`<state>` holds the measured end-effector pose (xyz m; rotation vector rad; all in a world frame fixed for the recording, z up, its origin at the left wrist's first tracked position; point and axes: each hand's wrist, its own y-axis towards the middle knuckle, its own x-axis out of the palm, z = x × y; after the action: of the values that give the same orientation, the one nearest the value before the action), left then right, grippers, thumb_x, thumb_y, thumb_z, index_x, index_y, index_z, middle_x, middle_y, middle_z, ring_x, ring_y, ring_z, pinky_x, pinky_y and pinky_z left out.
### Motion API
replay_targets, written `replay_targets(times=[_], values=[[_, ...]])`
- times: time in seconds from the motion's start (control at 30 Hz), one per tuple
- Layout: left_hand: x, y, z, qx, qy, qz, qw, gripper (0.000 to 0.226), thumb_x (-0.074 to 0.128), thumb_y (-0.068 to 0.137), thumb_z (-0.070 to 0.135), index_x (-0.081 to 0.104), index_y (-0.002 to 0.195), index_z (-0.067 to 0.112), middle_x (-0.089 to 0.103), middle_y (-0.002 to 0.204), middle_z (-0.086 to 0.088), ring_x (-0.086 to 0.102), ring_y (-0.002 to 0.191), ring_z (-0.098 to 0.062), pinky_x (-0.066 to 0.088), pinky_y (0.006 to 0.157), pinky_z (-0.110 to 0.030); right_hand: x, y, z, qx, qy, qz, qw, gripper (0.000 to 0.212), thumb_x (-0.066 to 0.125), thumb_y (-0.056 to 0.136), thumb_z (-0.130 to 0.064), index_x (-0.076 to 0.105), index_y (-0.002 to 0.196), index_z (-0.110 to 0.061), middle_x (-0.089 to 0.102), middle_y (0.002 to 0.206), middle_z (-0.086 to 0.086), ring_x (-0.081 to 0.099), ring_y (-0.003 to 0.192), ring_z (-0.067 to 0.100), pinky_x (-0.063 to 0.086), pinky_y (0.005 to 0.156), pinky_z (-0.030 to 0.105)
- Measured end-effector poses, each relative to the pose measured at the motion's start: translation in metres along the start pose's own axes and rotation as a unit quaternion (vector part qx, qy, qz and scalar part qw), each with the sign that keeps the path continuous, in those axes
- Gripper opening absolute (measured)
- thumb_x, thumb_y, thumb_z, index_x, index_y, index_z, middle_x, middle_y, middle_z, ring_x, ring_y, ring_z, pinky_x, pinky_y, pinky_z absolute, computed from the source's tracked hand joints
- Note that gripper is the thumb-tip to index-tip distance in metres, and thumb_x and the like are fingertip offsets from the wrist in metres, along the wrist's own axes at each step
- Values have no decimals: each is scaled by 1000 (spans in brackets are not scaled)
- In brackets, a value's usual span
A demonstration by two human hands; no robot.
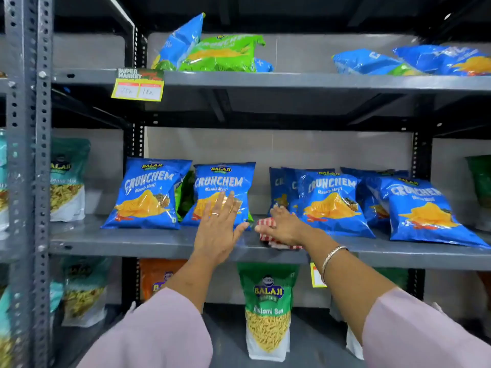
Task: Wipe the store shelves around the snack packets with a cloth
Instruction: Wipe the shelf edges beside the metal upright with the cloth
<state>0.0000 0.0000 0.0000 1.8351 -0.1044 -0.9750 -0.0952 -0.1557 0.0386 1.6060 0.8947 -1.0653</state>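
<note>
One cloth (pixel 268 229): red-and-white check, on the middle shelf (pixel 148 241), under the right hand.
Right hand (pixel 283 227): pressed down on the cloth, fingers curled over it.
Left hand (pixel 220 229): loose, fingers spread flat against a blue packet (pixel 221 181).
Beyond right hand: more blue packets (pixel 332 200).
Below hands: green packet (pixel 267 309), lower shelf.

The right hand (pixel 283 225) covers most of the checked cloth (pixel 265 236). The left hand (pixel 219 229) hides the lower print of a blue packet (pixel 223 181). The price tag (pixel 138 87) figures are too blurred to read.
</note>
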Motion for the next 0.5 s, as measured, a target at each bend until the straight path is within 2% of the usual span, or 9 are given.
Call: replay_targets(times=[0.03,0.07,0.1,0.17,0.23,0.27,0.33,0.43,0.5], values=[[7,-5,1,-1,1,-7,1000,83,-8,91,57,45,136,11,33,148,-8,25,138,-27,11,110,-42,4,-4,-3,-17,-26,-28,999,94,30,78,-78,35,140,-8,28,154,16,25,143,27,26,113,42],[10,-10,5,2,2,-38,999,86,-10,86,59,39,139,13,23,153,-5,14,141,-23,8,113,-41,5,-6,-5,-30,-56,-47,997,97,31,72,-83,39,138,-11,35,150,16,33,139,28,30,109,40],[15,-17,6,-5,-3,-70,998,88,-11,82,61,34,142,15,16,155,-2,4,142,-21,7,114,-41,9,-9,-5,-38,-60,-65,995,95,38,74,-80,34,141,-12,33,152,15,32,139,29,29,111,38],[23,-26,5,-25,-18,-119,992,93,-12,78,67,35,141,16,15,155,-2,2,142,-21,9,114,-40,11,-13,-3,-30,-41,-104,993,95,56,80,-62,17,148,-8,20,158,13,23,144,29,21,118,36],[22,-30,5,-41,-30,-122,991,102,-19,75,69,42,137,14,28,151,-7,15,140,-25,18,112,-41,8,-12,0,-24,-38,-129,991,101,65,78,-54,10,150,-7,17,159,12,23,144,29,22,118,35],[20,-31,6,-47,-33,-122,991,95,-13,82,66,46,133,12,38,146,-10,27,136,-27,24,109,-42,7,-9,3,-21,-43,-133,990,102,67,78,-51,10,150,-7,18,159,12,25,144,29,23,118,34],[22,-33,8,-47,-23,-95,994,63,16,96,53,56,121,11,57,125,-12,49,117,-30,37,93,-39,3,-9,7,-22,-54,-133,989,99,70,78,-44,12,150,-10,21,158,11,26,143,29,24,116,33],[19,-34,9,-39,-11,-83,996,50,29,97,47,62,106,10,65,100,-10,58,93,-29,42,74,-36,0,-14,10,-27,-63,-114,991,87,68,81,-41,21,149,-14,27,156,11,29,142,30,26,115,35],[21,-33,7,-38,-19,-84,996,49,34,96,46,65,95,7,65,88,-13,60,84,-32,43,66,-37,-2,-16,9,-25,-61,-98,993,70,64,85,-41,37,142,-10,40,149,14,39,134,31,32,109,34]])
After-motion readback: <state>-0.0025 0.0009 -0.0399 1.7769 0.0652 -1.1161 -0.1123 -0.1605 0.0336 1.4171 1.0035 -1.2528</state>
